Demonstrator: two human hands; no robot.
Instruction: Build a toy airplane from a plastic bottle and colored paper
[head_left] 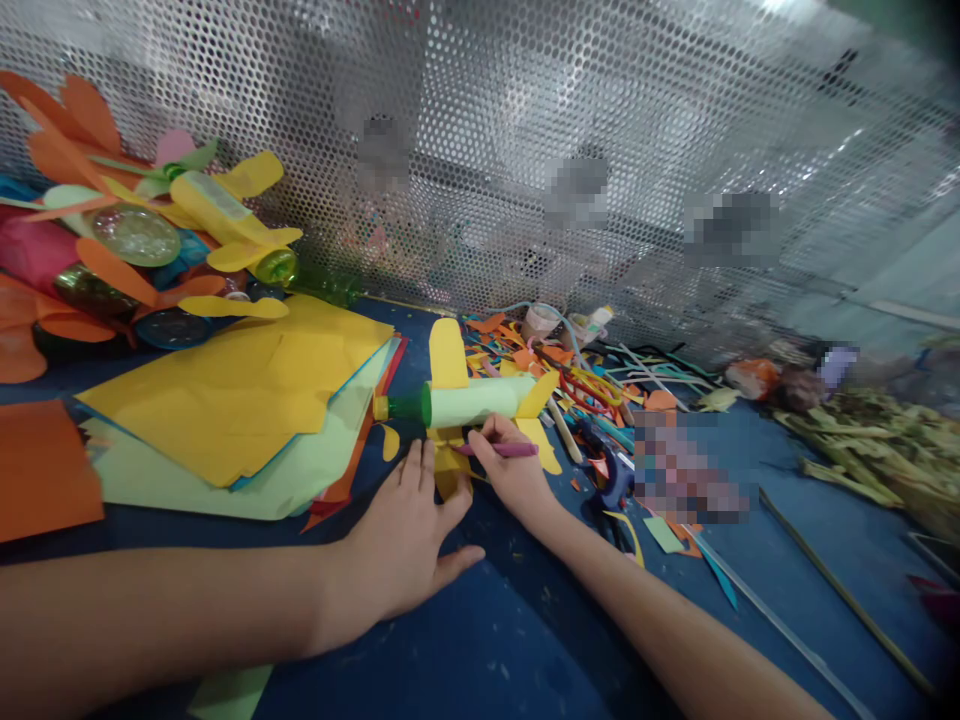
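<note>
A green plastic bottle [480, 400] wrapped in pale green paper lies on its side on the blue table, its yellow cap to the left. Yellow paper wings and tail pieces stick out from it, making an airplane shape. My right hand [514, 470] grips a purple pen [499, 450], its tip at the yellow paper wing [451, 465] on the near side. My left hand [416, 535] rests with fingers spread, its fingertips at that wing's left edge. A small yellow scrap [391, 443] lies beside the bottle's neck.
Colored paper sheets [217, 390] are stacked at left, with finished bottle planes [225, 215] piled behind. Paper scraps [502, 345], scissors [616, 480] and a glue bottle [598, 322] lie to the right. A perforated metal screen [480, 150] stands behind; dry stalks [862, 440] lie far right.
</note>
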